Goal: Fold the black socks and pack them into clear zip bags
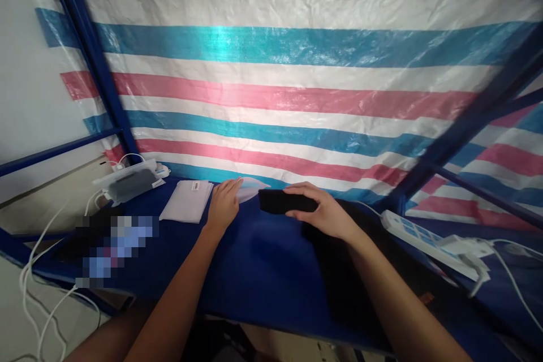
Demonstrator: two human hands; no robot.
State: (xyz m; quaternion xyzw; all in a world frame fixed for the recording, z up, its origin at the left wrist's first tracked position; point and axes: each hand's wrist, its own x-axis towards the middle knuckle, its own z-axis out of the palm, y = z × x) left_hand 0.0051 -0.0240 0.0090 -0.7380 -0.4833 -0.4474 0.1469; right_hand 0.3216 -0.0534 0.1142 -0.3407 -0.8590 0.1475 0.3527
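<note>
My right hand [324,212] is wrapped around a dark, block-shaped object [280,202], held level just above the blue tabletop [263,271]. Its exact kind does not show. To its left, my left hand [224,198] has its fingers together at the edge of a clear plastic bag [250,189], which lies between the two hands. The fingertips seem closed on the bag, though their far side is hidden. Beside my left hand lies a flat stack of whitish plastic bags [186,202] with a small barcode label.
A white power strip [428,243] with plugs and cables lies at the right on dark cloth [339,271]. A grey pouch-like object [131,184] and white cables are at the far left, near a blurred-out patch [119,246]. Striped tarp [271,79] hangs behind, between blue metal posts.
</note>
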